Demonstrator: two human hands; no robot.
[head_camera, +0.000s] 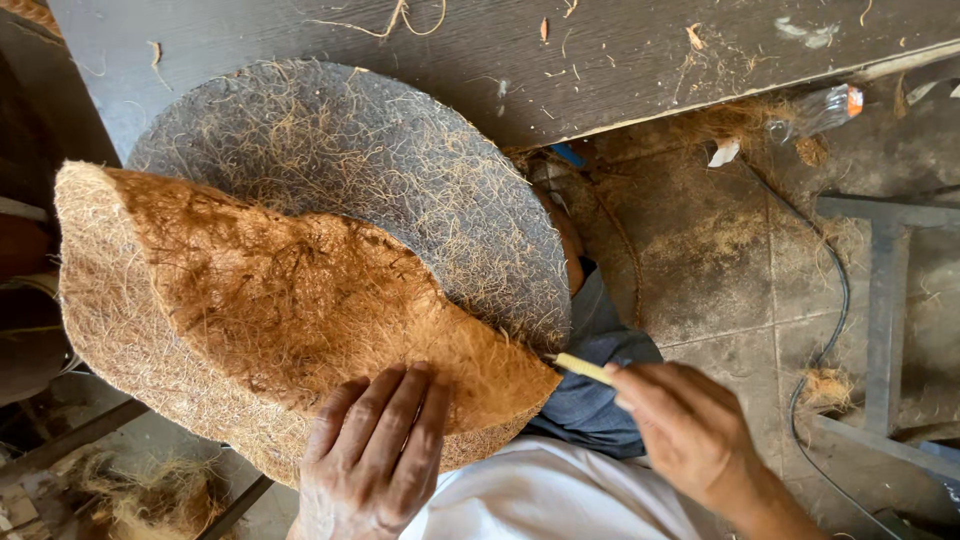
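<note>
Coir mat (290, 310) under left hand (372, 455), fingers spread flat, right hand (690, 425) fingers pinching yellow stick (583, 369)

Grey fibre disc (400, 170): lower left part covered by the folded brown coir mat (260, 300). Yellow tool (582, 368): far end hidden in the right hand (690, 425), tip under the mat's edge; kind cannot be told. Left hand (372, 455): wrist cut by bottom edge. Clear plastic bottle (815, 110): blurred, partly behind the dark workbench (620, 50).
</note>
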